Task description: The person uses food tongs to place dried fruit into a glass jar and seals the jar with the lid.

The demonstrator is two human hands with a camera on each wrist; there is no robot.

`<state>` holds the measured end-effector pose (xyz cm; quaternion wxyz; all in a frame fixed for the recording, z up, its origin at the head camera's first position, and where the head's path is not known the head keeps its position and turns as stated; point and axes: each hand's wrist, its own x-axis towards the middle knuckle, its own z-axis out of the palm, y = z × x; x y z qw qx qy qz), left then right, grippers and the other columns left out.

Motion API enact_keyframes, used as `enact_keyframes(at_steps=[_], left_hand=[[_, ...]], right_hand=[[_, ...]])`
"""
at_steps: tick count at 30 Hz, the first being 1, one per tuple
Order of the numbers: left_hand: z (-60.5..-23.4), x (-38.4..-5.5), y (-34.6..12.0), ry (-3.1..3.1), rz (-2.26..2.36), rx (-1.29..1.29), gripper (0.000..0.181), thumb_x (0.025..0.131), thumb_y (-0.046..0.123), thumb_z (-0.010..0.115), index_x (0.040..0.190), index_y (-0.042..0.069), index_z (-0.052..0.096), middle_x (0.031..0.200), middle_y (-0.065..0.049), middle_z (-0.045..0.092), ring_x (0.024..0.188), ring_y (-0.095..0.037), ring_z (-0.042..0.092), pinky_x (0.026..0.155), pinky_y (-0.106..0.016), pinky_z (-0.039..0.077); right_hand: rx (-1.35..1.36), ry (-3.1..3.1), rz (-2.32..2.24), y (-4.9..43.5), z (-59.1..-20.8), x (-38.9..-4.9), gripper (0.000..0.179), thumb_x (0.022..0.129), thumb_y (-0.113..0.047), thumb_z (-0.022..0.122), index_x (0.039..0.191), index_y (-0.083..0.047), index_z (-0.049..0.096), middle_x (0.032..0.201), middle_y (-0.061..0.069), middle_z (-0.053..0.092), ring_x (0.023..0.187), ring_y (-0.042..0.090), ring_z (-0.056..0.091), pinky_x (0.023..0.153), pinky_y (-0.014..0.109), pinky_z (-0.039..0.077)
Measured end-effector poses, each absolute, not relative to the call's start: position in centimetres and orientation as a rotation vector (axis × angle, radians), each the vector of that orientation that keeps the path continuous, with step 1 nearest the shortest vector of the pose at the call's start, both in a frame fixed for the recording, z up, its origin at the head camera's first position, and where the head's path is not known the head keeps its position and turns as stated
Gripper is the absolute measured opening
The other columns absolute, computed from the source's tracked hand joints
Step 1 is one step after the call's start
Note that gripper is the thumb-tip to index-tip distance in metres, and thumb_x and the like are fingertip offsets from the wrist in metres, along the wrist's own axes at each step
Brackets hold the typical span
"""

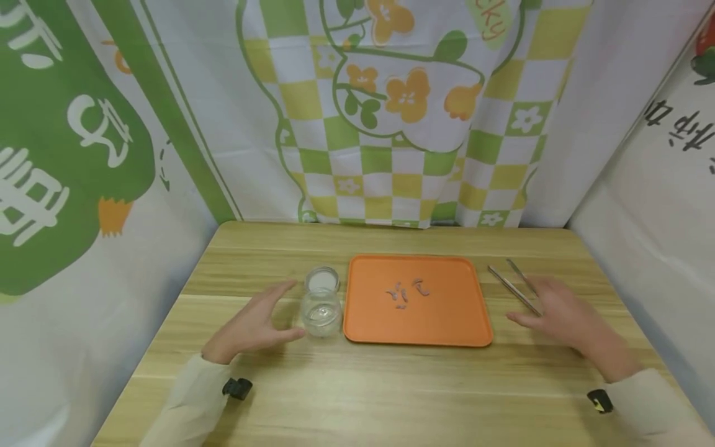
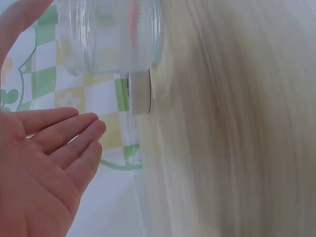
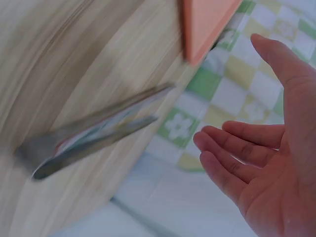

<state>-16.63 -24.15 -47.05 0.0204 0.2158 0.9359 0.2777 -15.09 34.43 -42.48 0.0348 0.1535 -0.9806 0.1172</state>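
Note:
My left hand (image 1: 254, 323) is left of a clear glass jar (image 1: 322, 320), its thumb and fingers spread around the near side, holding nothing. Directly behind the jar lies a round white lid (image 1: 323, 281) with a silvery rim. In the left wrist view the jar (image 2: 111, 37) stands beyond the extended fingers (image 2: 74, 131). Over the near end of metal tongs (image 1: 511, 287) hovers my right hand (image 1: 570, 316), slightly blurred. The right wrist view shows its fingers (image 3: 237, 163) loosely extended, apart from the tongs (image 3: 94, 148).
Between the hands an orange tray (image 1: 447, 326) lies on the wooden table (image 1: 357, 397). Several small greyish curved pieces (image 1: 422, 288) are scattered on it. A patterned curtain (image 1: 391, 167) hangs behind the table, with printed cloth on both sides.

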Motion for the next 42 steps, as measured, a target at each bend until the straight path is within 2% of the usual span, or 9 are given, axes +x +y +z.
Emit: enact_keyframes(at_steps=[5,10,18,24,26,31,37,42], left_hand=[[-47.7,-17.0,-23.4,2.886,0.981,0.741,0.099,0.080,0.049,0.090,0.155,0.001,0.047,0.154,-0.022,0.056,0.141,-0.046,0.055,0.112,-0.065,0.048],[-48.5,-17.4,-22.9,2.833,1.116,0.790,0.094,0.078,0.039,0.095,0.150,-0.003,0.050,0.148,-0.024,0.061,0.138,-0.042,0.058,0.114,-0.055,0.049],[-49.1,-17.8,-22.3,2.783,1.179,0.740,0.097,0.078,0.039,0.095,0.151,-0.004,0.049,0.152,-0.025,0.057,0.141,-0.044,0.056,0.116,-0.052,0.047],[-49.5,-18.0,-22.0,2.750,1.182,0.701,0.102,0.077,0.040,0.096,0.154,-0.003,0.045,0.157,-0.024,0.052,0.142,-0.046,0.054,0.118,-0.052,0.045],[-49.5,-17.9,-21.9,2.743,1.186,0.687,0.102,0.076,0.039,0.096,0.154,-0.003,0.046,0.158,-0.024,0.052,0.142,-0.046,0.054,0.118,-0.052,0.045],[-49.5,-18.0,-21.8,2.748,1.164,0.668,0.102,0.075,0.039,0.096,0.155,-0.001,0.046,0.157,-0.025,0.051,0.140,-0.046,0.056,0.117,-0.054,0.046],[-49.5,-18.5,-21.7,2.737,1.152,0.670,0.101,0.076,0.041,0.096,0.155,0.000,0.047,0.156,-0.024,0.052,0.141,-0.047,0.054,0.118,-0.055,0.045],[-49.4,-18.7,-21.5,2.714,1.160,0.679,0.098,0.077,0.038,0.096,0.154,0.001,0.048,0.154,-0.022,0.055,0.141,-0.045,0.055,0.118,-0.055,0.045]], right_hand=[[0.381,-3.101,0.302,36.6,-42.8,-15.2,0.094,0.089,-0.055,0.081,0.134,0.022,0.054,0.129,0.044,0.060,0.118,0.060,0.061,0.094,0.068,0.053],[0.325,-3.168,0.331,38.1,-43.4,-15.0,0.098,0.090,-0.059,0.078,0.134,0.024,0.053,0.120,0.041,0.066,0.110,0.057,0.065,0.090,0.066,0.055],[0.298,-3.169,0.413,39.3,-44.5,-15.0,0.088,0.086,-0.057,0.083,0.125,0.018,0.058,0.107,0.031,0.069,0.092,0.041,0.068,0.077,0.058,0.058],[0.291,-3.141,0.380,39.9,-45.6,-15.1,0.072,0.084,-0.054,0.085,0.106,0.011,0.063,0.085,0.011,0.060,0.073,0.022,0.052,0.065,0.041,0.050],[0.288,-3.141,0.374,40.1,-46.0,-15.2,0.072,0.084,-0.055,0.085,0.105,0.011,0.063,0.085,0.011,0.061,0.073,0.022,0.054,0.065,0.041,0.051],[0.276,-3.162,0.394,40.6,-46.7,-15.8,0.079,0.087,-0.053,0.083,0.112,0.019,0.062,0.092,0.020,0.067,0.079,0.029,0.063,0.071,0.051,0.057],[0.243,-3.184,0.404,40.8,-47.1,-16.3,0.082,0.089,-0.053,0.081,0.115,0.021,0.061,0.095,0.023,0.068,0.083,0.032,0.065,0.073,0.053,0.057],[0.255,-3.187,0.428,40.8,-47.4,-16.7,0.070,0.089,-0.051,0.081,0.105,0.015,0.065,0.086,0.015,0.066,0.074,0.025,0.059,0.066,0.043,0.053]])
